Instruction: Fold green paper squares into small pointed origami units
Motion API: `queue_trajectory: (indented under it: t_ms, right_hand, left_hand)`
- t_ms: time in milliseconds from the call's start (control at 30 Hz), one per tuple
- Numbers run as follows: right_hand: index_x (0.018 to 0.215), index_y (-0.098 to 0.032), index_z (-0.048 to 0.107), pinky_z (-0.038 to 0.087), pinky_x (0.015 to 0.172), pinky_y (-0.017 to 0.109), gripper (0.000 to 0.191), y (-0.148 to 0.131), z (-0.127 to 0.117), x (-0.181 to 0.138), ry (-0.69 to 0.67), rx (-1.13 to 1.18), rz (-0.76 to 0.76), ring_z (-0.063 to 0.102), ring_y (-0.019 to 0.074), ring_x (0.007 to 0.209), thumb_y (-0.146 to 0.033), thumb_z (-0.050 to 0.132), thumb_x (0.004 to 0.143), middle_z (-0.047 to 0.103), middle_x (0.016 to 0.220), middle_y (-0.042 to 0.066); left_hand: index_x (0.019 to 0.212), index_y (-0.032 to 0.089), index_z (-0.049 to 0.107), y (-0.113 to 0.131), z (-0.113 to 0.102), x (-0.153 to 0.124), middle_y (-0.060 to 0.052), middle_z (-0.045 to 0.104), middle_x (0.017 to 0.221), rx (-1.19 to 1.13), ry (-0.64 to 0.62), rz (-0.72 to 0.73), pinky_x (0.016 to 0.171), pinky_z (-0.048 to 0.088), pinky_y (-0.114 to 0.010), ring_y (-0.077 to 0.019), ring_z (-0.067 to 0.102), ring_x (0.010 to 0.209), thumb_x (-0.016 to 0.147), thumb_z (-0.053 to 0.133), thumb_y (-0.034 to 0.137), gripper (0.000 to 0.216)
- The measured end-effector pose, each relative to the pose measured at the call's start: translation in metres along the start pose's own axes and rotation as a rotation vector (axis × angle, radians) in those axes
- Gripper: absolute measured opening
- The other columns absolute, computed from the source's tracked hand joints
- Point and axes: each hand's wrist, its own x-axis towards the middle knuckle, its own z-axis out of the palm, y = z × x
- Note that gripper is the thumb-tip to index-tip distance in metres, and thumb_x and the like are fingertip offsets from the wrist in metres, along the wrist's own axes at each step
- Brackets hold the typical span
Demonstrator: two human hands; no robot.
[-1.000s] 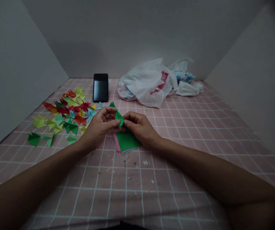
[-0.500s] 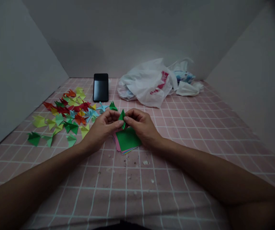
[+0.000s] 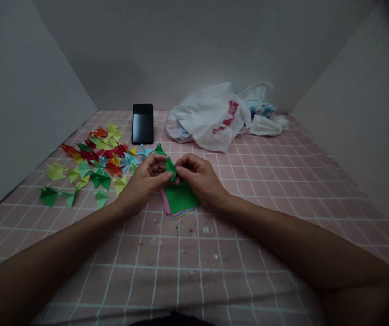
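Both hands meet over the middle of the pink tiled table (image 3: 249, 181) and pinch a small folded green paper piece (image 3: 170, 166). My left hand (image 3: 145, 181) grips its left side with curled fingers. My right hand (image 3: 197, 177) pinches its right side. Just below the hands lies a small stack of coloured square papers (image 3: 180, 200) with a green sheet on top. The lower part of the folded piece is hidden behind my fingers.
Several folded paper shapes (image 3: 92, 163) in green, red, yellow, orange and blue are scattered at the left. A black phone (image 3: 142, 123) lies flat at the back. Crumpled white plastic bags (image 3: 215, 115) sit at the back right. Grey walls enclose three sides.
The hands have shifted slightly and turned the green piece between the fingers; it now sits lower and more closed in the pinch. Nothing else on the table moved.
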Motion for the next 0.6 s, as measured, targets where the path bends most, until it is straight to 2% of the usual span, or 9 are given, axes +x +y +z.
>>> queue_trajectory:
  t_ms: [133,267,367,467,600]
  right_hand:
    - [0.079,-0.018,0.058,0.045,0.062,0.025,0.020,-0.0015,0.0001,-0.0005,-0.034,-0.007,0.011,0.055,0.0098,0.060,-0.036,0.066,0.088,0.059,0.066,-0.004]
    - [0.077,-0.018,0.061,0.041,0.059,0.024,0.023,-0.0012,-0.0001,-0.0001,-0.025,-0.020,0.001,0.052,0.0094,0.062,-0.036,0.075,0.080,0.058,0.071,-0.004]
    - [0.075,-0.018,0.061,0.040,0.057,0.023,0.021,-0.0006,-0.0005,0.0000,0.016,-0.015,0.005,0.051,0.0093,0.061,-0.034,0.074,0.080,0.058,0.069,-0.004]
    - [0.076,-0.018,0.059,0.038,0.055,0.023,0.024,-0.0001,-0.0014,0.0005,0.043,0.035,0.015,0.050,0.0087,0.057,-0.038,0.073,0.080,0.056,0.065,-0.005]
    - [0.073,-0.018,0.057,0.034,0.051,0.023,0.027,0.0022,-0.0036,0.0028,0.076,0.000,0.022,0.046,0.0077,0.053,-0.040,0.070,0.083,0.052,0.061,-0.006]
  left_hand:
    - [0.104,0.020,0.055,0.0047,0.0021,-0.0007,0.003,0.067,0.083,0.033,-0.004,0.007,0.069,0.052,-0.024,-0.0112,0.066,0.073,0.073,0.076,0.016,0.037]
    - [0.103,0.021,0.055,0.0065,0.0037,-0.0010,0.002,0.067,0.087,0.072,-0.062,0.013,0.072,0.053,-0.026,-0.0125,0.066,0.077,0.071,0.077,0.014,0.039]
    - [0.108,0.021,0.055,0.0044,0.0028,-0.0010,0.001,0.068,0.089,0.066,-0.089,-0.026,0.073,0.053,-0.027,-0.0133,0.067,0.077,0.074,0.077,0.017,0.041]
    - [0.111,0.019,0.055,0.0020,0.0007,-0.0008,0.001,0.069,0.082,0.044,-0.094,-0.087,0.070,0.052,-0.026,-0.0123,0.066,0.071,0.078,0.076,0.024,0.040]
    - [0.111,0.019,0.057,0.0024,-0.0007,-0.0009,0.003,0.068,0.077,0.072,-0.070,-0.056,0.068,0.052,-0.025,-0.0122,0.066,0.069,0.076,0.079,0.026,0.041]
